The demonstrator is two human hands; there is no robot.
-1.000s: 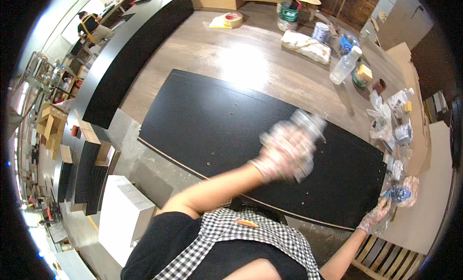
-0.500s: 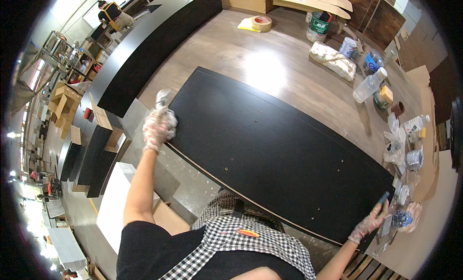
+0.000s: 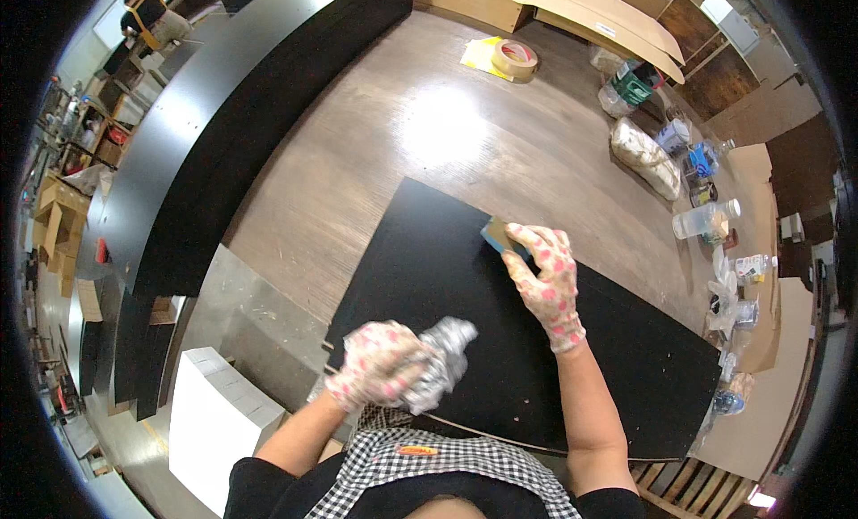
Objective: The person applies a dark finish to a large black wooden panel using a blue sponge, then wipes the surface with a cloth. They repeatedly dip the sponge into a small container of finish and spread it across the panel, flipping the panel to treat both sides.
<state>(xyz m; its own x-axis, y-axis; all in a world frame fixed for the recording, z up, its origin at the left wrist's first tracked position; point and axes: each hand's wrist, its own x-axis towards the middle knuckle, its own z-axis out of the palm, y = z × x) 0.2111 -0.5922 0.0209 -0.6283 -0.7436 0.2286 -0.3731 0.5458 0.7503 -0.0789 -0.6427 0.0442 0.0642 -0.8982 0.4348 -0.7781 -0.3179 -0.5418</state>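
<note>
A black board (image 3: 617,376) with small holes lies before me on a brown wood-grain surface. My left hand (image 3: 380,363), in a white glove with pink dots, is closed on a crumpled grey-white cloth (image 3: 442,363) over the near left part of the board. My right hand (image 3: 547,273), gloved alike, pinches a small flat block (image 3: 497,236), tan with a blue side, at the board's far edge. What exactly the block is does not show. The cloth is blurred.
A long black curved panel (image 3: 268,135) stands at the left. A tape roll (image 3: 515,60) lies at the back. Along the right are a wrapped white bundle (image 3: 645,157), a clear bottle (image 3: 706,219) and several containers. A white box (image 3: 219,421) stands at lower left; another person (image 3: 152,23) is far off.
My left hand with the cloth has come from the board's left end toward me and rightward. My right hand has carried the block from the right end to the far edge. The view has shifted.
</note>
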